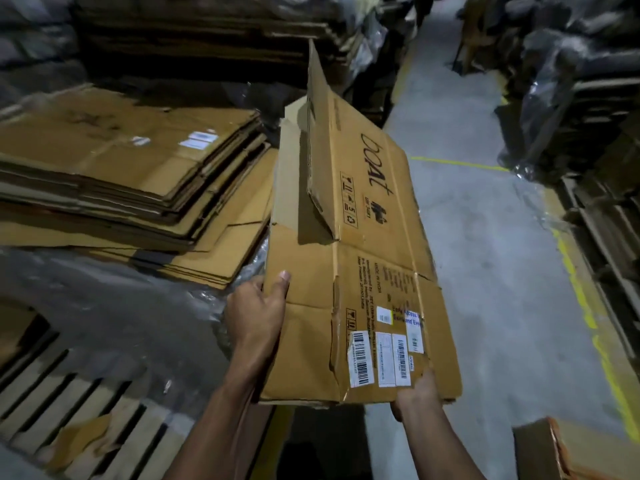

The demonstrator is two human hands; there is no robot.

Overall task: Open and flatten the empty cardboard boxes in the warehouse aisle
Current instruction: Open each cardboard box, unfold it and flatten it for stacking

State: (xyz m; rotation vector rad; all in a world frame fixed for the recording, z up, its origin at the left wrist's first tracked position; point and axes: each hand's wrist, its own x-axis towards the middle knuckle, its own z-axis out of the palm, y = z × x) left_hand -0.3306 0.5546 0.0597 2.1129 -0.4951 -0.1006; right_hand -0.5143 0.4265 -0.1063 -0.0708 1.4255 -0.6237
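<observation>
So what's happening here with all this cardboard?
A person is breaking down boxes in a warehouse aisle. Both hands hold one flattened cardboard box in the air: the left hand grips its left edge, the right hand holds its near corner. One flap still sticks up. A stack of flattened boxes lies to the left, beside the box.

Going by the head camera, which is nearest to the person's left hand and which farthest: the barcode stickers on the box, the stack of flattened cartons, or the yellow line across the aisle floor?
From the left hand:
1. Barcode stickers, to its right on the held box's near end.
2. Stack of flattened cartons, up and to its left.
3. Yellow line, far off to the right, across the aisle floor beyond the box.
</observation>
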